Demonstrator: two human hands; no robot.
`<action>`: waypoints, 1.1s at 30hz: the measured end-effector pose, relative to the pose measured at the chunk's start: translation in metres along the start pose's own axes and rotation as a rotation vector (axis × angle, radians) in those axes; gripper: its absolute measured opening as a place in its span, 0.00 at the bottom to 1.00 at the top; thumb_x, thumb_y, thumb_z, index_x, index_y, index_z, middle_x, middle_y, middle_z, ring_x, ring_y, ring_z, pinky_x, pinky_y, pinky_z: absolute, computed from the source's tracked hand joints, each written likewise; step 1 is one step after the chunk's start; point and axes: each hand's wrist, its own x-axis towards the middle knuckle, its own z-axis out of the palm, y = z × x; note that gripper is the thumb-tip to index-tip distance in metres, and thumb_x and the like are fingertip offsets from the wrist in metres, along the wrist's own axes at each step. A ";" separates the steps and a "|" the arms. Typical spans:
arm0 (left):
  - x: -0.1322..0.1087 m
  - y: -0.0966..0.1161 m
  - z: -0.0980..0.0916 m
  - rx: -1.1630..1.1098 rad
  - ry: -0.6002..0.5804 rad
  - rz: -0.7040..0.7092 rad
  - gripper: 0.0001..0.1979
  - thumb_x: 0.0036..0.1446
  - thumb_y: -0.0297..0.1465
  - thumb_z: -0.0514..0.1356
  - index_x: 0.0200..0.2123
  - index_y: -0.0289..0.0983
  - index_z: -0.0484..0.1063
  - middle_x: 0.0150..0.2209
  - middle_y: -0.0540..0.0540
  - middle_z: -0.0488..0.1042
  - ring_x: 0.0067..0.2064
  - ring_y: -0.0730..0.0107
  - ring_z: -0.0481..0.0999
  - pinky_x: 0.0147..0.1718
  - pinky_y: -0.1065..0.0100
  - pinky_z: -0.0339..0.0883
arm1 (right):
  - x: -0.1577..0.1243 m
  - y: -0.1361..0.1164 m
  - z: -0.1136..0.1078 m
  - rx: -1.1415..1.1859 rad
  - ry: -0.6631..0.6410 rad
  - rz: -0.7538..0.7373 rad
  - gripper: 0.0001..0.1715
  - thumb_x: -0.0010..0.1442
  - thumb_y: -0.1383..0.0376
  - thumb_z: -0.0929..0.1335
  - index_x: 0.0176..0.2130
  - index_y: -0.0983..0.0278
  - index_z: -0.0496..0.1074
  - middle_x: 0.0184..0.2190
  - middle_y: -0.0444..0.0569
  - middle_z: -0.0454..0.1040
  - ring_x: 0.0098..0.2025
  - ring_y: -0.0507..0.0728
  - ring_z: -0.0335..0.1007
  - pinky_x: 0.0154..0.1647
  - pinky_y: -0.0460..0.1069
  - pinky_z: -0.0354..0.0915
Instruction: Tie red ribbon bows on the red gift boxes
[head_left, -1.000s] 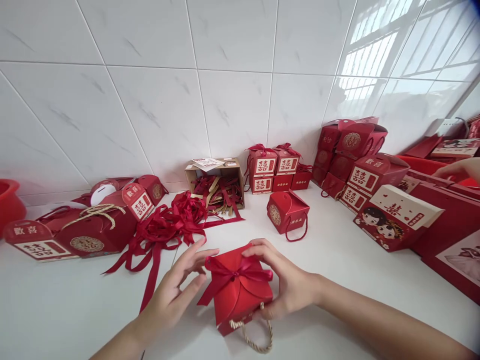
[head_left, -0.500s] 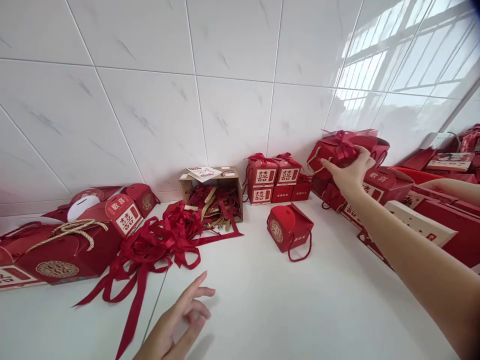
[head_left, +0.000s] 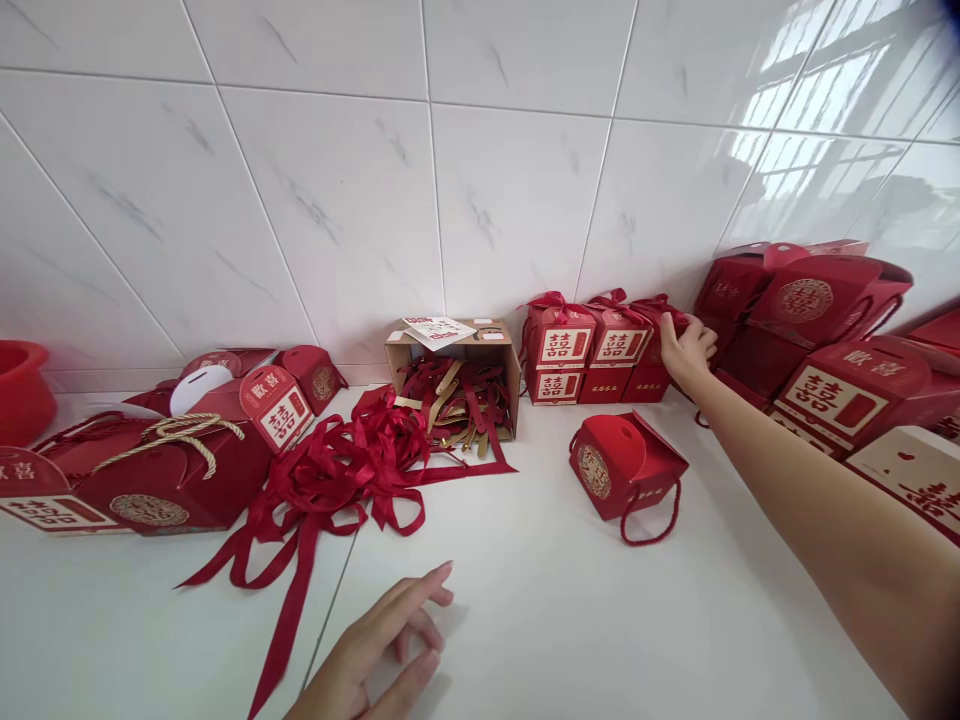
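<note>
My right hand [head_left: 690,352] is closed on a small red gift box [head_left: 652,352] topped with a ribbon bow. That box rests on another red box at the right end of a two-high row against the wall. Beside it stand bow-tied gift boxes [head_left: 559,345] with white character labels. Near the front my left hand [head_left: 382,645] hovers low over the white surface, fingers loosely curved and apart, holding nothing. Between the hands sits a single red box [head_left: 626,460] with a rope handle and no bow.
Loose red ribbons [head_left: 337,470] lie in a heap beside an open cardboard box [head_left: 512,390] of ribbon pieces. Red gift boxes [head_left: 199,470] line the left side. Larger red boxes [head_left: 814,300] are stacked at the right. A red plastic container [head_left: 22,395] stands far left.
My right hand has moved the bow-tied box left, from in front of the right stack onto the row's right end. The view has turned right. My left hand still hovers empty.
</note>
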 end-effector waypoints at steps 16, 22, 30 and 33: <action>-0.001 0.017 0.005 0.043 -0.041 -0.014 0.24 0.63 0.30 0.52 0.62 0.46 0.56 0.51 0.42 0.71 0.44 0.69 0.73 0.44 0.66 0.70 | -0.153 -0.028 -0.079 -0.086 -0.868 -0.247 0.30 0.63 0.44 0.57 0.50 0.58 0.73 0.56 0.52 0.70 0.59 0.67 0.64 0.62 0.63 0.58; 0.008 0.017 -0.017 0.464 0.332 0.076 0.14 0.58 0.29 0.55 0.48 0.39 0.67 0.50 0.41 0.69 0.55 0.56 0.65 0.55 0.52 0.59 | -0.215 -0.079 -0.097 -0.036 -1.169 -0.275 0.45 0.61 0.39 0.58 0.68 0.56 0.47 0.69 0.49 0.47 0.69 0.66 0.44 0.67 0.65 0.49; 0.045 0.008 -0.037 0.624 0.359 0.013 0.10 0.52 0.32 0.62 0.39 0.41 0.77 0.54 0.40 0.70 0.57 0.45 0.61 0.55 0.42 0.49 | -0.226 -0.126 -0.146 0.339 -0.806 -0.475 0.38 0.62 0.43 0.60 0.66 0.47 0.48 0.69 0.43 0.49 0.70 0.62 0.39 0.67 0.65 0.47; 0.070 0.035 -0.041 0.569 0.435 -0.005 0.06 0.53 0.33 0.61 0.30 0.37 0.77 0.51 0.38 0.71 0.57 0.41 0.60 0.54 0.40 0.50 | -0.233 -0.129 -0.149 0.412 -0.648 -0.493 0.34 0.61 0.45 0.64 0.62 0.52 0.58 0.63 0.48 0.62 0.65 0.64 0.53 0.64 0.63 0.55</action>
